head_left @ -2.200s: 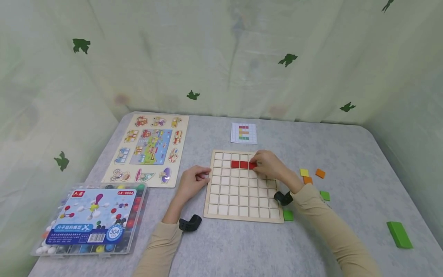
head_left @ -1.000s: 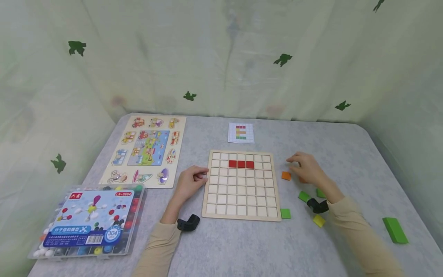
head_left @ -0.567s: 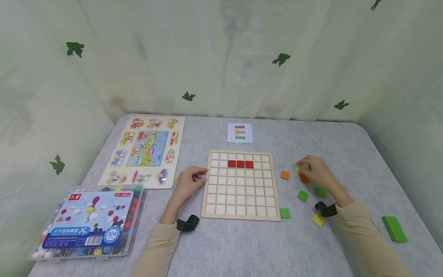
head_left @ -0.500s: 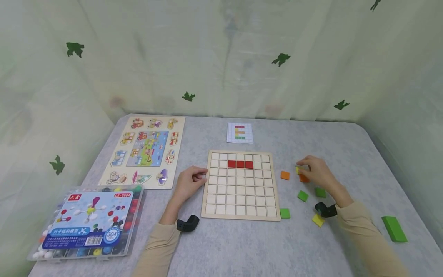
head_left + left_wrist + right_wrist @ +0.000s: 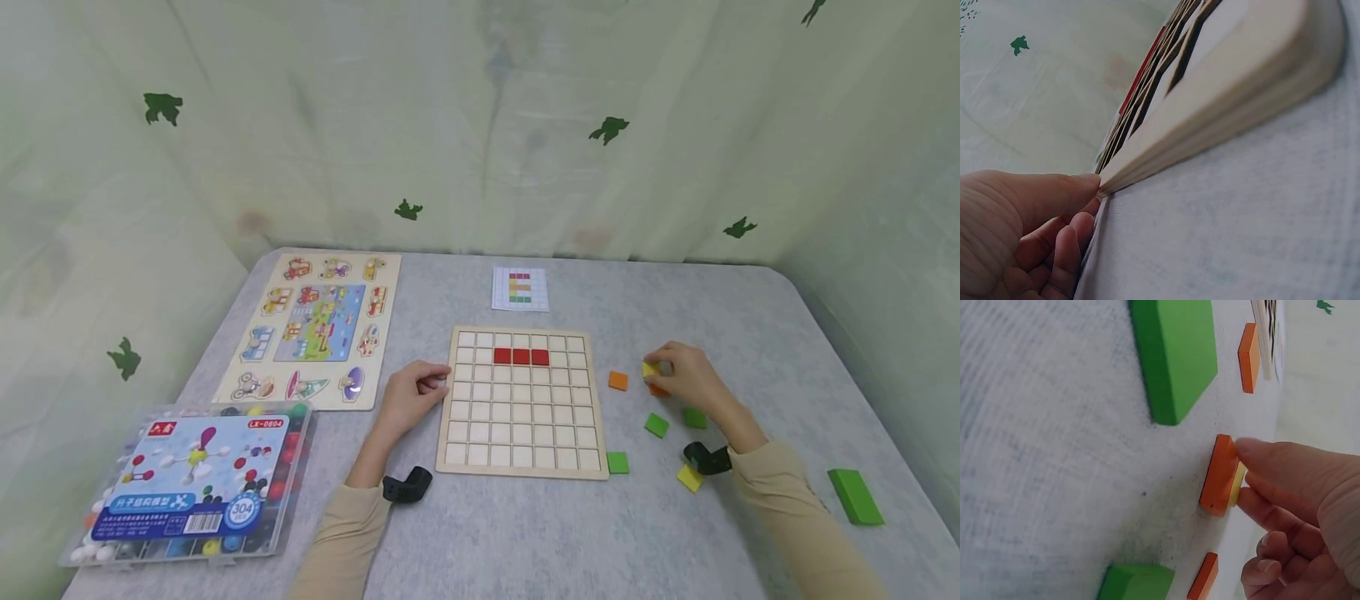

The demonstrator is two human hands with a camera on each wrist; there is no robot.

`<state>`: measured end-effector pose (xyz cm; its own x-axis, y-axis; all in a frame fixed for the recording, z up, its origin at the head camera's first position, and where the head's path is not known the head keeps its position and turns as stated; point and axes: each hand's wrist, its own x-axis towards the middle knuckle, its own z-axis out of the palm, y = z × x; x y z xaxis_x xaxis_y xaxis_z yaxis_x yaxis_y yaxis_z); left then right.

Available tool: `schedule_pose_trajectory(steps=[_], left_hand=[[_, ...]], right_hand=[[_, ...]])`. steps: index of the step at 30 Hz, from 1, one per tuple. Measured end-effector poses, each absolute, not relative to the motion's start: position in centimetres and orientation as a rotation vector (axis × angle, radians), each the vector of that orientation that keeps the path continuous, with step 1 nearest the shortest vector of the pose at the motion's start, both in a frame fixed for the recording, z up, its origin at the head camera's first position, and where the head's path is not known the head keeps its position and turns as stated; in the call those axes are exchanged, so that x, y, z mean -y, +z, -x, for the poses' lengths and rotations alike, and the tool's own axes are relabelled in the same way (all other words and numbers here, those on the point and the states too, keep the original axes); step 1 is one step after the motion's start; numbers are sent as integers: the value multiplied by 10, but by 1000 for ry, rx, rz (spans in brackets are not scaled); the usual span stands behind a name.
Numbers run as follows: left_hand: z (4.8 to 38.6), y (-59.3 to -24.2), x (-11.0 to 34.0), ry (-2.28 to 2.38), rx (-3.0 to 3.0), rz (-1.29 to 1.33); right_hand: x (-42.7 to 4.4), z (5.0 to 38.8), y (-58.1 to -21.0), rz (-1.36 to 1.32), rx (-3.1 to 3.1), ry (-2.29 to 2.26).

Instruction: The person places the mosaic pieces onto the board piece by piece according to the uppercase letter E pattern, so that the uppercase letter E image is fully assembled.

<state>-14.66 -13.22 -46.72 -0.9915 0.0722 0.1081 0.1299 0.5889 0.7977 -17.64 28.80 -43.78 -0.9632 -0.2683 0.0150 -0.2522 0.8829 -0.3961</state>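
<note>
The left hand (image 5: 408, 398) pinches the left edge of the wooden grid board (image 5: 444, 417); in the left wrist view its thumb (image 5: 1054, 194) lies on the board's edge (image 5: 1210, 119). Three red tiles (image 5: 521, 357) sit side by side in the board's second row from the back. Right of the board, the right hand (image 5: 688, 375) pinches a yellow tile (image 5: 649, 370) between thumb and index finger. In the right wrist view that yellow tile (image 5: 1237, 487) stands directly behind an orange tile (image 5: 1218, 478), close to the right fingertips.
Loose tiles lie around the right hand: orange (image 5: 618, 381), green (image 5: 656, 425), green (image 5: 694, 417), green (image 5: 617, 462), yellow (image 5: 690, 477). A green block (image 5: 856, 497) is far right. A pattern card (image 5: 540, 292) lies behind the board; a picture puzzle (image 5: 378, 358) and plastic case (image 5: 298, 492) stand left.
The right hand has let go of the third red tile on the board, moved right to the loose tiles and taken hold of a yellow one. The left hand stays at the board's edge.
</note>
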Motion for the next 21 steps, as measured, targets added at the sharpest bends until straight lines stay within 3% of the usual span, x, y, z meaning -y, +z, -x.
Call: schedule_pose_trajectory(steps=[13,21], left_hand=[[145,-466,133,-1401,2749,181],[146,-466,133,-1397,2747,185]], right_hand=[[-273,180,-435,399,-3002,-608],[-246,182,-425,579,-3042,-604]])
